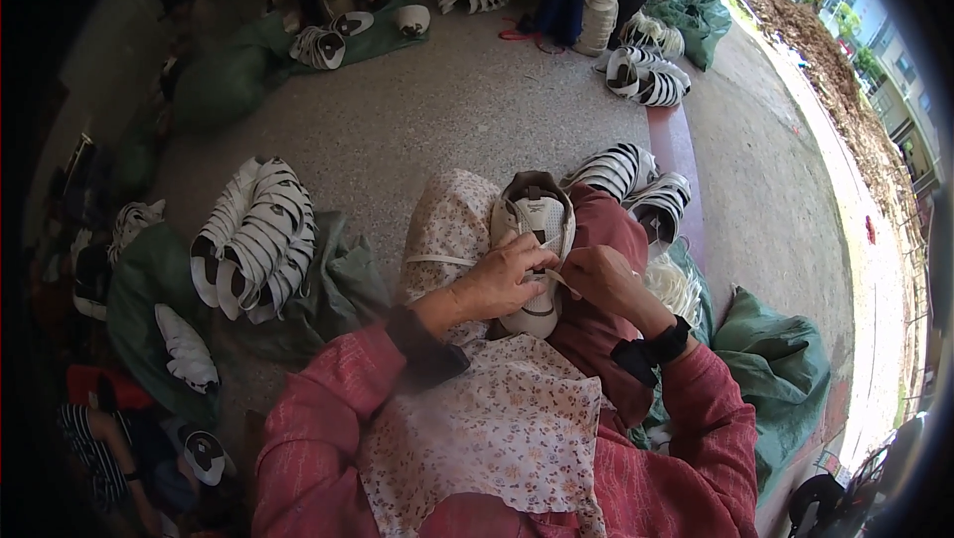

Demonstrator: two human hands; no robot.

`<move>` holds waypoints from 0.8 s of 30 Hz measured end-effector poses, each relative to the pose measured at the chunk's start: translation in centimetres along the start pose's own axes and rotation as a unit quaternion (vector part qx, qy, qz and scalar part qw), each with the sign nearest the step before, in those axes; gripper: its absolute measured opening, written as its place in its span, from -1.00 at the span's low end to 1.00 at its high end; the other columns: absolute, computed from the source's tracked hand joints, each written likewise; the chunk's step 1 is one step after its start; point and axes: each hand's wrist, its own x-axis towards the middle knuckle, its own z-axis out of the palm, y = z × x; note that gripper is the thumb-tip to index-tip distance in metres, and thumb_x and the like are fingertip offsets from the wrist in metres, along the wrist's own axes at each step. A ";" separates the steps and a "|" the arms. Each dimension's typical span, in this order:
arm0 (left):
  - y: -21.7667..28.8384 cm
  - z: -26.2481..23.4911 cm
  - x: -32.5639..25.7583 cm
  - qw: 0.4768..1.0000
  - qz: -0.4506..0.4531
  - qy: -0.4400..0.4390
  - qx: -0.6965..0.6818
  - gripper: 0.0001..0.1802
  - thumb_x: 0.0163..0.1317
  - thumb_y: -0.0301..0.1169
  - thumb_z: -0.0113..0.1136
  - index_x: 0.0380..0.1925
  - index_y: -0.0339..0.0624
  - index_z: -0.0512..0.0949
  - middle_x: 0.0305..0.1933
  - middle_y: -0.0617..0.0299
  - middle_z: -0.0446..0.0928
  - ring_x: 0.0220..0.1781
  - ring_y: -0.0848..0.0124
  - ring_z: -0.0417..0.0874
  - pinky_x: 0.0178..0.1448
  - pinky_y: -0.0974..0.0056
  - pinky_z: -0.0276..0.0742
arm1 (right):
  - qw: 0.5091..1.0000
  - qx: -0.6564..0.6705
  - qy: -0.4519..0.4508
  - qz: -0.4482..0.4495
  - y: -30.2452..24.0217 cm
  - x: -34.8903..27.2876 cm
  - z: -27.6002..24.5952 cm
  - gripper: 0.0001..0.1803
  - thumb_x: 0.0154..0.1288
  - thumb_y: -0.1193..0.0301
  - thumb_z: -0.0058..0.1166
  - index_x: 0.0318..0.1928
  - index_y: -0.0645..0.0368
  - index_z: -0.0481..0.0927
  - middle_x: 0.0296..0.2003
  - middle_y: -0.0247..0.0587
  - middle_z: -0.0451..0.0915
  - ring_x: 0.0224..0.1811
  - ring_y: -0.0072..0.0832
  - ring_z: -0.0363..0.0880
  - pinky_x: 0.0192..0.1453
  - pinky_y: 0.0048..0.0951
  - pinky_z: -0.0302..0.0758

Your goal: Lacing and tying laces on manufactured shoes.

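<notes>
The white shoe (535, 240) lies on the lap under both hands. It is pinned by the curled left hand (502, 280); the right hand (601, 280) pinches a lace (563, 282), best kept taut.

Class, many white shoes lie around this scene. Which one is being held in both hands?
The white mesh-topped shoe on the person's lap, gripped by left hand and right hand; the others sit in stacks on the floor.

A large green sack (785, 369) lies crumpled at four o'clock on the floor. Another green sack (149, 290) sits at nine o'clock under stacked shoe uppers, and a third green sack (701, 11) at one o'clock
</notes>
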 end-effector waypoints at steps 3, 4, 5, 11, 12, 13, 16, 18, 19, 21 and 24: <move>0.0 0.0 0.2 1.000 0.010 -0.001 0.012 -0.60 0.16 -0.40 0.26 0.04 -0.15 0.57 -0.03 0.08 0.43 0.18 0.10 0.43 0.31 0.10 0.39 | 0.990 0.136 0.006 0.043 0.6 0.2 0.6 -0.76 0.22 0.32 0.17 -0.46 0.25 0.66 -0.62 -0.06 0.60 -0.55 -0.04 0.62 -0.43 -0.09 0.48; -0.1 0.1 0.1 1.000 0.008 0.000 0.011 -0.60 0.16 -0.40 0.26 0.04 -0.15 0.57 -0.03 0.08 0.43 0.18 0.10 0.43 0.31 0.10 0.39 | 0.990 0.135 0.004 0.043 0.2 0.1 0.6 -0.76 0.22 0.32 0.17 -0.46 0.25 0.66 -0.62 -0.06 0.60 -0.55 -0.04 0.62 -0.43 -0.09 0.48; -0.2 0.2 0.0 0.999 0.022 0.006 0.024 -0.60 0.15 -0.39 0.27 0.04 -0.15 0.56 -0.02 0.08 0.42 0.19 0.09 0.43 0.32 0.09 0.39 | 0.998 0.037 0.014 0.039 -0.3 -0.2 0.6 -0.80 0.22 0.33 0.19 -0.37 0.24 0.66 -0.54 -0.13 0.62 -0.47 -0.12 0.63 -0.36 -0.15 0.49; -0.3 0.6 -0.5 0.995 0.061 0.025 0.069 -0.61 0.14 -0.38 0.30 -0.01 -0.19 0.56 0.02 0.07 0.42 0.19 0.08 0.45 0.31 0.09 0.41 | 0.960 -0.201 0.107 -0.163 -1.5 -0.6 -0.9 -0.63 0.13 0.33 0.27 -0.03 0.03 0.55 -0.25 -0.24 0.56 -0.10 -0.18 0.58 0.00 -0.19 0.41; -0.5 0.7 -0.6 0.991 0.088 0.049 0.088 -0.65 0.14 -0.39 0.30 -0.05 -0.20 0.57 0.00 0.07 0.44 0.17 0.08 0.48 0.28 0.09 0.44 | 0.951 -0.233 0.054 -0.197 -1.5 -0.3 -1.3 -0.59 0.12 0.33 0.27 0.00 -0.04 0.49 -0.18 -0.22 0.54 -0.02 -0.20 0.56 0.09 -0.18 0.36; -0.2 0.4 -0.5 0.991 0.089 0.048 0.090 -0.65 0.14 -0.39 0.30 -0.05 -0.20 0.57 0.00 0.07 0.44 0.17 0.08 0.48 0.28 0.09 0.44 | 0.951 -0.232 0.057 -0.196 -1.3 0.0 -1.8 -0.59 0.12 0.33 0.27 0.00 -0.04 0.49 -0.18 -0.22 0.54 -0.02 -0.20 0.56 0.09 -0.18 0.36; 0.0 -0.5 0.1 0.986 0.123 0.056 0.096 -0.71 0.11 -0.44 0.33 -0.14 -0.22 0.63 -0.13 0.07 0.55 0.00 0.07 0.60 0.10 0.12 0.55 | 0.939 -0.261 -0.017 -0.224 -0.9 1.2 -2.8 -0.63 0.09 0.33 0.28 -0.07 0.01 0.52 -0.22 -0.22 0.56 -0.08 -0.21 0.58 0.03 -0.21 0.39; -0.5 -0.3 0.6 0.980 0.136 0.123 0.073 -0.83 0.13 -0.48 0.30 -0.26 -0.23 0.65 -0.26 0.09 0.61 -0.14 0.08 0.65 -0.05 0.14 0.60 | 0.944 -0.225 -0.048 -0.238 -0.8 2.1 -2.7 -0.65 0.05 0.34 0.29 -0.11 0.02 0.55 -0.26 -0.22 0.57 -0.13 -0.24 0.59 0.02 -0.24 0.39; -0.6 -0.3 0.8 0.980 0.136 0.122 0.075 -0.83 0.13 -0.48 0.30 -0.26 -0.23 0.65 -0.26 0.09 0.61 -0.14 0.08 0.65 -0.05 0.14 0.60 | 0.944 -0.224 -0.046 -0.238 -0.4 2.4 -2.3 -0.65 0.05 0.34 0.29 -0.11 0.02 0.55 -0.26 -0.22 0.57 -0.13 -0.24 0.59 0.02 -0.24 0.39; -0.9 -0.2 1.2 0.970 0.180 0.129 0.096 -0.89 0.14 -0.51 0.27 -0.29 -0.21 0.65 -0.27 0.09 0.64 -0.18 0.10 0.66 -0.09 0.15 0.60 | 0.933 -0.247 -0.015 -0.261 0.4 3.0 -1.4 -0.71 0.04 0.34 0.28 -0.18 0.05 0.57 -0.32 -0.23 0.57 -0.18 -0.24 0.60 0.01 -0.24 0.40; -1.3 -0.1 1.4 0.968 0.185 0.106 0.134 -0.90 0.16 -0.49 0.26 -0.30 -0.17 0.65 -0.27 0.09 0.63 -0.18 0.11 0.66 -0.09 0.14 0.60 | 0.940 -0.183 0.061 -0.280 0.6 2.2 -0.8 -0.76 0.06 0.34 0.26 -0.24 0.08 0.57 -0.36 -0.23 0.57 -0.21 -0.25 0.61 0.00 -0.24 0.41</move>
